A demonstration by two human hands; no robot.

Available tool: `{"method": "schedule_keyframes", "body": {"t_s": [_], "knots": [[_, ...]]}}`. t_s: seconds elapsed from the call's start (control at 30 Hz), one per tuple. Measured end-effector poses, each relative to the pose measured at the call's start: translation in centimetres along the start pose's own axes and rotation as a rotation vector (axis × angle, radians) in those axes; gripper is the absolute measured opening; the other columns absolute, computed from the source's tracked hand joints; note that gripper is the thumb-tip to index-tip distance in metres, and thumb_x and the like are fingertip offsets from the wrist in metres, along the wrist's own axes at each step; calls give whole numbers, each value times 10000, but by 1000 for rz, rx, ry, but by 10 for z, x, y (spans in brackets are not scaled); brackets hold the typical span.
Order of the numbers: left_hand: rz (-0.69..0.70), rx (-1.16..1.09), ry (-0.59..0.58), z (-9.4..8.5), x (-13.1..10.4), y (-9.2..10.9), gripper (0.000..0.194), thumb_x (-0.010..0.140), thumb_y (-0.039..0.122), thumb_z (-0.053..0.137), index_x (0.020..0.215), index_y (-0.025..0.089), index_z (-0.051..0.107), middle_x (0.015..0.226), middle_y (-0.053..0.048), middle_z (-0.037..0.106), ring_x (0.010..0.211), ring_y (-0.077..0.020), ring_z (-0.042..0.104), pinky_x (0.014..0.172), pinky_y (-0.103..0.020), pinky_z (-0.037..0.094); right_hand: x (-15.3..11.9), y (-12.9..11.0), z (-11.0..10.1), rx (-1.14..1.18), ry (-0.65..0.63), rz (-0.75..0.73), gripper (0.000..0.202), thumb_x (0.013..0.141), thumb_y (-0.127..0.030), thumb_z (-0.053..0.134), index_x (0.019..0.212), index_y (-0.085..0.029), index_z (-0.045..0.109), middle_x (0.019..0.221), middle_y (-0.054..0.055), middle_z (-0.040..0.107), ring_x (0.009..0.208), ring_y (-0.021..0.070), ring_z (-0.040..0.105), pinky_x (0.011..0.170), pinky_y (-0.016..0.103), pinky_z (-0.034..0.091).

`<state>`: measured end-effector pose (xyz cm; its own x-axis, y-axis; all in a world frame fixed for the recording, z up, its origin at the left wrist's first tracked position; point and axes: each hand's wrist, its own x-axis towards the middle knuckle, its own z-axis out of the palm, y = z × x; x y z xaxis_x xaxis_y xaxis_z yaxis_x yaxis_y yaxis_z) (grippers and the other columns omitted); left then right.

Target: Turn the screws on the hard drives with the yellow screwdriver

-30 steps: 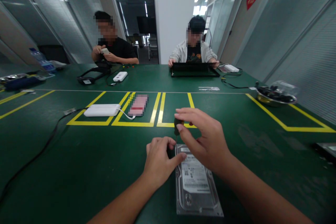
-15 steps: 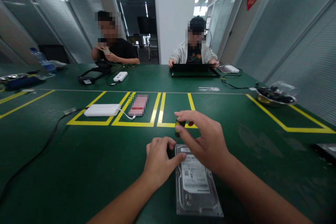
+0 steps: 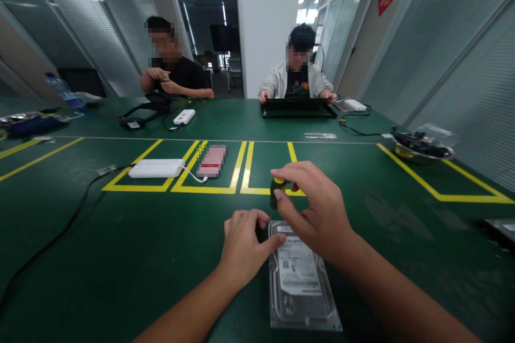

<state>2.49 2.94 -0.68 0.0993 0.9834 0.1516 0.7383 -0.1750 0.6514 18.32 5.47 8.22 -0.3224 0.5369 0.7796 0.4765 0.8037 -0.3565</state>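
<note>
Green matting covers a long workbench [image 3: 120,257] marked with yellow tape boxes, in a glass-walled office corridor. Far left, ten o'clock: a black cable [image 3: 60,236] trails across the mat toward a white power bank [image 3: 156,168] lying in a taped box, with a short white lead running to a pink blurred item just beside it. Beyond, eleven o'clock, a seated person in a dark top holds something small in both hands; a white device [image 3: 184,116] lies near them. Twelve o'clock, a second person in a pale jacket has hands at either end of a black tray [image 3: 298,108]. Centre foreground: left hand [image 3: 243,244] lies on the mat, fingers curled, thumb stretched right and pressed on the near-left top edge of the hard drive [image 3: 300,278]. Drive lies flat, label up, long axis running six to twelve o'clock, its far end tucked under both hands. Right hand [image 3: 316,211] sits above that far end, fingertips pinching the yellow-and-black handle of a small screwdriver [image 3: 276,191], held about upright over the drive's far-left corner; tip hidden behind the left hand's fingers, contact with a screw cannot be told. Right hand is the nearer to that corner from above; left braces from the nine o'clock side. Far right, two o'clock: a metal bowl [image 3: 422,147] of dark parts under a clear cover.
</note>
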Motion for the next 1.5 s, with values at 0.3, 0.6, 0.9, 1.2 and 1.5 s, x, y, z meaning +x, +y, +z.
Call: {"method": "schedule_keyframes", "body": {"t_s": [0.3, 0.6, 0.9, 1.2, 1.5], "knots": [[5, 5, 11, 0, 1, 0, 251, 730, 354, 773, 831, 218, 587, 842, 17, 620, 896, -228, 535, 767, -322, 297, 0, 0, 2, 33, 8, 10, 145, 885, -140, 586, 1012, -154, 655, 985, 61, 636, 928, 142, 603, 804, 294, 522], [5, 5, 5, 0, 1, -1, 237, 732, 347, 764, 826, 218, 589, 847, 16, 625, 910, -232, 538, 780, -325, 297, -2, 2, 3, 51, 3, -16, 212, 897, -103, 544, 1078, -149, 644, 1117, 68, 681, 1076, 146, 625, 955, 324, 518], [-1, 13, 3, 1, 1, -1, 235, 746, 365, 750, 840, 221, 591, 857, 6, 626, 914, -236, 534, 776, -330, 304, -1, -1, 2, 72, -10, -23, 210, 903, -113, 545, 1079, -164, 647, 1118, 66, 671, 1077, 155, 612, 943, 342, 519], [7, 1, 21, 1, 1, -1, 237, 734, 342, 769, 831, 219, 591, 836, 19, 616, 897, -232, 532, 770, -327, 293, 0, -1, 2, 82, -20, -14, 194, 897, -113, 569, 1067, -120, 662, 1092, 81, 669, 1059, 143, 606, 933, 305, 506], [-13, -1, -10, -1, 1, 0, 268, 735, 389, 773, 849, 222, 597, 847, 9, 629, 909, -243, 541, 772, -329, 298, -1, 0, 2, 78, -13, -5, 154, 890, -163, 622, 1042, -174, 645, 1089, 53, 677, 1046, 153, 624, 911, 318, 519]]}}
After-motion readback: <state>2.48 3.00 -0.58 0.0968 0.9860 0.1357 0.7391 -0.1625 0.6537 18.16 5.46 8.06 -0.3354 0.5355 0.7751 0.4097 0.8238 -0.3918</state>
